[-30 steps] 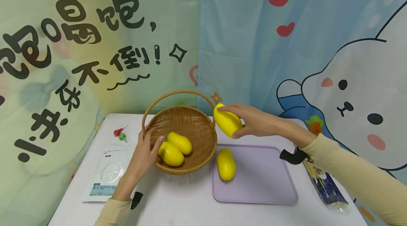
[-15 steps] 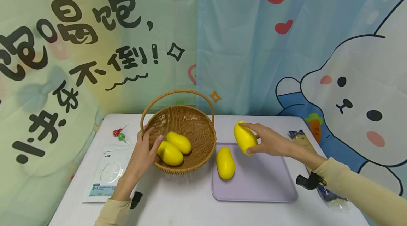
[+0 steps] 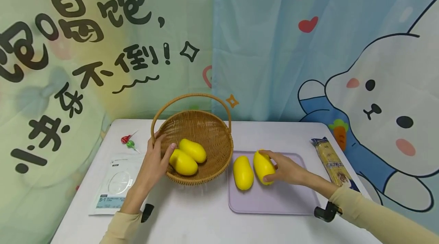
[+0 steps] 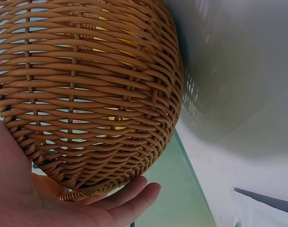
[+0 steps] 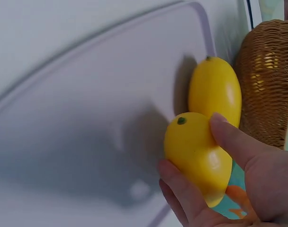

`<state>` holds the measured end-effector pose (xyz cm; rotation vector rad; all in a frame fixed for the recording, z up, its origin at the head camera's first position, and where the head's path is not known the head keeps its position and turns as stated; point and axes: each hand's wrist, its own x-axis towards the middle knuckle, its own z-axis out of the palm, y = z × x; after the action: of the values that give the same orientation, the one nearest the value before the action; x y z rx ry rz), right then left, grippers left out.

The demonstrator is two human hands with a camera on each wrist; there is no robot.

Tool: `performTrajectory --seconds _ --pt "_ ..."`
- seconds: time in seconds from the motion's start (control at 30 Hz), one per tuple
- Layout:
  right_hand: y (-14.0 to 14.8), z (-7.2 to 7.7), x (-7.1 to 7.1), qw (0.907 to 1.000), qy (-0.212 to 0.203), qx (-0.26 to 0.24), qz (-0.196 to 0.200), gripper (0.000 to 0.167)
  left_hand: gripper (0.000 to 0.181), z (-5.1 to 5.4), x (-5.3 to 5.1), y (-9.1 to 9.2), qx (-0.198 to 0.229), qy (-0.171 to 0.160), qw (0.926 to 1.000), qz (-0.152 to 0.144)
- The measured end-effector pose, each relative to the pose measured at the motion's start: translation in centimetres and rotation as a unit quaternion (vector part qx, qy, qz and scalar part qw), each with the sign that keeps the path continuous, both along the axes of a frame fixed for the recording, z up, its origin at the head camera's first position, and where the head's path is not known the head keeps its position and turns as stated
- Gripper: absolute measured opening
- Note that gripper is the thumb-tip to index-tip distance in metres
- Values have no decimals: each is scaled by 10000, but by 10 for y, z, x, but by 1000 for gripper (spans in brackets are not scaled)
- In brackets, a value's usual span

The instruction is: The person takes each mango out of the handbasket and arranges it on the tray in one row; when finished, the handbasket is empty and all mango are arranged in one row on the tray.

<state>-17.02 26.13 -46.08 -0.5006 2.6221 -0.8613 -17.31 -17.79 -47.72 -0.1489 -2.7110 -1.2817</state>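
Note:
My left hand [image 3: 153, 164] grips the left rim of a brown wicker basket [image 3: 212, 137], thumb on the inner side. In the left wrist view the woven wall [image 4: 87, 104] fills much of the frame above the hand. Two yellow mangoes lie in the basket, a front mango [image 3: 184, 162] and a rear mango [image 3: 193, 151]. My right hand [image 3: 286, 168] holds another mango [image 5: 193, 146] between thumb and fingers at the lilac tray [image 3: 274, 202]; whether it touches the tray I cannot tell. Just left of it, a mango [image 3: 243, 173] rests on the tray.
At the table's left are a red lollipop [image 3: 125, 139], a green lollipop [image 3: 130, 144] and a white packet [image 3: 118, 185]. A long food packet [image 3: 334, 162] lies right of the tray. A printed curtain [image 3: 257, 45] hangs behind the table [image 3: 192, 217].
My right hand has carried its mango from beside the basket's right rim, rightward and then down to the tray. My left hand has kept its grip on the basket.

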Motion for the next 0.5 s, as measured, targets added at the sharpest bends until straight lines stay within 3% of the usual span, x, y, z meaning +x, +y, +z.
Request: performTrajectory --seconds 0.17,0.5 --pt "-1 -13 2 9999 -7 -114 -88 87 70 0 -1 -1 -3 16 10000 8" --pt "-5 -18 -1 9999 31 -146 -75 87 71 1 0 -1 16 -13 10000 28"
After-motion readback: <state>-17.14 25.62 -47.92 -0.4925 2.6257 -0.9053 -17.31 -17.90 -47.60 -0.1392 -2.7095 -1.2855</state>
